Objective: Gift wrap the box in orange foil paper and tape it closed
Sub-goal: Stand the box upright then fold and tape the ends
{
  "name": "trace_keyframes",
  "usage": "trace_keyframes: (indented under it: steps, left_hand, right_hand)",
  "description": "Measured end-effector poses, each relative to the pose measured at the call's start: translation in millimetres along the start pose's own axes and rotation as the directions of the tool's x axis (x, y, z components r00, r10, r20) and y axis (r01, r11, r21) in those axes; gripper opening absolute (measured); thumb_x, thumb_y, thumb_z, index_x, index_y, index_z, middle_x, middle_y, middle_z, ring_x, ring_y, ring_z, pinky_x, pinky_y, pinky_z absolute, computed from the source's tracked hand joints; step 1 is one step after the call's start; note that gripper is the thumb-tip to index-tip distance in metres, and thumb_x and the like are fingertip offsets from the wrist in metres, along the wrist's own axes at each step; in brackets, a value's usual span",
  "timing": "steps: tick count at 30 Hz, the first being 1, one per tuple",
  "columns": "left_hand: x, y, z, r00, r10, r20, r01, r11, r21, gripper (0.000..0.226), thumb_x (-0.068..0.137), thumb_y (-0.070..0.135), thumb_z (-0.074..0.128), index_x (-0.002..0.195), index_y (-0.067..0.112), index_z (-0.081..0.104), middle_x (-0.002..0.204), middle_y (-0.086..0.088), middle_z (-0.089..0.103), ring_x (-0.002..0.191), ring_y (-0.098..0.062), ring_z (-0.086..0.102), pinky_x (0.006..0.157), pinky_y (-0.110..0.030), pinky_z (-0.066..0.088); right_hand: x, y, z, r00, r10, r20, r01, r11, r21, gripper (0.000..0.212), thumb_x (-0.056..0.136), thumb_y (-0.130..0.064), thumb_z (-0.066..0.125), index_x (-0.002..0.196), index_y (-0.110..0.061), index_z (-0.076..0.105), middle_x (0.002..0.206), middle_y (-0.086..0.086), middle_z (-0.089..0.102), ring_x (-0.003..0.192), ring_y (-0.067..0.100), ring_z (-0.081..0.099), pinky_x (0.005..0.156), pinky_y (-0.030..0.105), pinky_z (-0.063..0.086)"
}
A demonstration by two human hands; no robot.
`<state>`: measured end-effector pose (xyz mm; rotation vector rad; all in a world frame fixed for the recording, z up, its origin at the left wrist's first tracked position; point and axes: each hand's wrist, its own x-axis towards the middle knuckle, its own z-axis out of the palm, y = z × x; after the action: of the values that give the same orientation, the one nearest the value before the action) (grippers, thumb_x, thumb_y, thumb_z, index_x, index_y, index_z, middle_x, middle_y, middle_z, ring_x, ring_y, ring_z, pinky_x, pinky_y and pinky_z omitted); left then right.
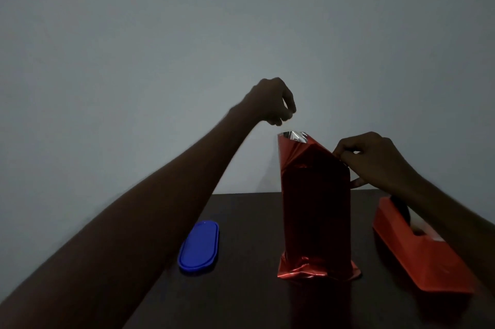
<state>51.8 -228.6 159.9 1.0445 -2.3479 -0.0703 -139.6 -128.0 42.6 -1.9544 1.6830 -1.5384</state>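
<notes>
Both hands worked the box (316,216) standing mid-table: right hand (375,159) pinched the top foil paper (300,149) fold, left hand (273,103) curled above, contents indiscernible; I judged a hard tug might tear foil or topple it.

orange foil paper (316,210) (silver inside), blue lid (199,247), orange-red tape dispenser (417,256), dark table (241,288).

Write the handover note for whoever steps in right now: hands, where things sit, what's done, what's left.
Left hand: raised above the open top, fingers curled; whether it holds anything is unclear.
Right hand: pinches the foil paper fold at the top right edge.
The box stands upright on the table, sides wrapped, bottom foil crumpled under.
Tape dispenser to its right, blue lid to its left.
Left: fold the top shut, tape it.
</notes>
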Motion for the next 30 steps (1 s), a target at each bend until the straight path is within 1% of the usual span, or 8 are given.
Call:
trace_keyframes:
  steps: [3, 6, 10, 15, 19, 23, 26, 30]
  left_hand:
    - [-26.4, 10.6, -12.3, 0.99, 0.103, 0.096, -0.096, 0.993, -0.074, 0.022, 0.09, 0.035, 0.067, 0.099, 0.018, 0.077, 0.09, 0.003, 0.076, 0.087, -0.01, 0.071, 0.077, -0.023, 0.057]
    - [-51.9, 23.7, -4.3, 0.952, 0.142, 0.27, -0.167, 0.983, 0.072, 0.03, 0.082, 0.048, 0.072, 0.101, 0.025, 0.076, 0.1, 0.012, 0.074, 0.099, -0.001, 0.065, 0.085, -0.015, 0.046]
    - [-67.0, 30.5, 8.4, 0.955, 0.272, 0.119, -0.287, 0.947, 0.146, 0.021, 0.074, 0.026, 0.083, 0.09, 0.015, 0.077, 0.092, 0.004, 0.075, 0.093, -0.006, 0.064, 0.075, -0.013, 0.045]
    - [-77.4, 34.0, 10.3, 0.924, 0.379, 0.052, -0.382, 0.902, 0.2, 0.011, 0.074, 0.02, 0.081, 0.085, 0.02, 0.078, 0.085, 0.011, 0.074, 0.079, 0.001, 0.063, 0.089, -0.028, 0.049]
    - [-86.9, 35.7, -4.3, 0.89, 0.456, -0.01, -0.451, 0.883, 0.127, 0.008, 0.081, 0.017, 0.075, 0.087, 0.019, 0.078, 0.088, 0.01, 0.075, 0.089, 0.0, 0.066, 0.083, -0.005, 0.043]
    - [-80.3, -1.4, -7.5, 0.957, 0.16, -0.243, -0.149, 0.987, 0.064, 0.008, 0.085, 0.022, 0.071, 0.09, 0.021, 0.078, 0.081, 0.008, 0.074, 0.072, -0.002, 0.065, 0.084, -0.027, 0.054]
    - [-77.7, -32.4, 16.3, 0.994, -0.051, -0.094, 0.045, 0.997, -0.06, 0.01, 0.085, 0.019, 0.073, 0.09, 0.013, 0.078, 0.08, -0.003, 0.075, 0.072, -0.014, 0.071, 0.078, -0.034, 0.06]
    - [-78.9, -39.4, 50.6, 0.997, -0.044, -0.06, 0.031, 0.982, -0.189, 0.008, 0.085, 0.018, 0.074, 0.09, 0.014, 0.079, 0.08, -0.003, 0.075, 0.072, -0.011, 0.07, 0.067, -0.013, 0.055]
  right_hand:
    - [-0.6, -0.3, -0.3, 1.0, 0.003, 0.014, -0.003, 1.0, -0.001, 0.03, 0.088, -0.002, 0.053, 0.075, -0.016, 0.076, 0.073, -0.002, 0.068, 0.068, 0.017, 0.07, 0.05, 0.037, 0.06]
    - [0.1, -3.4, -0.5, 1.0, 0.022, 0.021, -0.021, 1.0, -0.011, 0.029, 0.089, -0.002, 0.052, 0.077, -0.016, 0.075, 0.077, 0.001, 0.068, 0.07, 0.02, 0.07, 0.051, 0.037, 0.06]
    - [3.2, -11.0, -1.5, 0.995, 0.076, 0.059, -0.073, 0.996, -0.047, 0.026, 0.09, -0.007, 0.054, 0.077, -0.017, 0.074, 0.079, 0.005, 0.068, 0.073, 0.022, 0.07, 0.051, 0.039, 0.06]
    - [10.2, -18.9, -4.7, 0.98, 0.152, 0.128, -0.139, 0.985, -0.104, 0.016, 0.09, -0.019, 0.064, 0.08, -0.014, 0.075, 0.084, 0.008, 0.069, 0.075, 0.026, 0.071, 0.052, 0.043, 0.061]
    - [13.7, -26.5, -5.1, 0.969, 0.176, 0.173, -0.145, 0.973, -0.177, 0.021, 0.088, -0.032, 0.07, 0.081, -0.013, 0.073, 0.084, 0.009, 0.067, 0.072, 0.029, 0.072, 0.056, 0.045, 0.061]
    - [13.6, -27.5, -3.9, 0.966, 0.203, 0.163, -0.168, 0.964, -0.208, 0.024, 0.085, -0.037, 0.07, 0.07, -0.019, 0.073, 0.078, 0.01, 0.068, 0.064, 0.033, 0.072, 0.062, 0.048, 0.061]
    - [10.8, -26.8, -4.6, 0.971, 0.184, 0.155, -0.154, 0.97, -0.191, 0.024, 0.085, -0.037, 0.071, 0.071, -0.018, 0.073, 0.079, 0.01, 0.068, 0.065, 0.032, 0.072, 0.06, 0.047, 0.061]
    - [8.7, -26.3, -4.9, 0.972, 0.168, 0.164, -0.14, 0.976, -0.17, 0.019, 0.086, -0.031, 0.071, 0.075, -0.015, 0.073, 0.082, 0.011, 0.066, 0.072, 0.03, 0.071, 0.057, 0.045, 0.061]
